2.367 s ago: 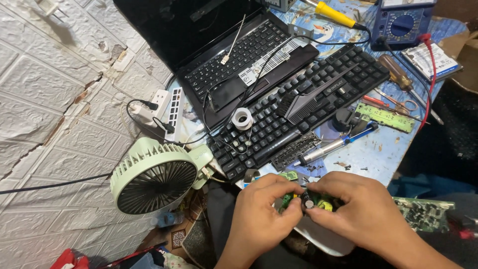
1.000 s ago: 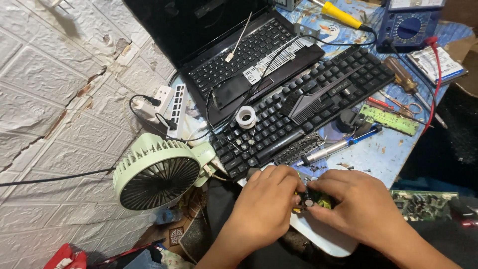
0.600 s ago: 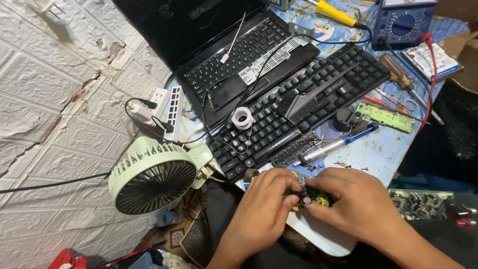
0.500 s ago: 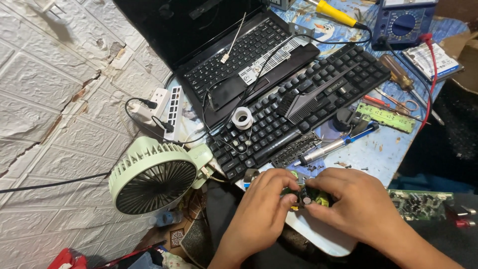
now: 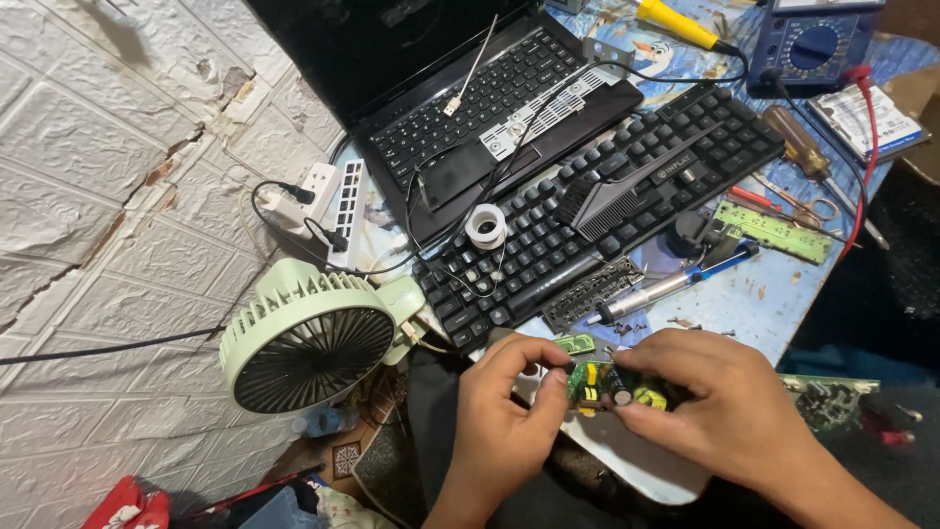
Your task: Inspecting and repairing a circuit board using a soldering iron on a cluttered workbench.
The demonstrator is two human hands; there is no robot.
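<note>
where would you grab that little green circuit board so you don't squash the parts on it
By its two short ends, one from each side, fingertips on the bare edges. The small circuit board lies face up with capacitors and a yellow part standing on top, so edges are the only flat, free places. The left hand and right hand pinch it roughly that way, over a white tray.

A dark, unlit laptop screen stands at the desk's far edge, and a blue multimeter's pale display sits at the far right corner.
</note>
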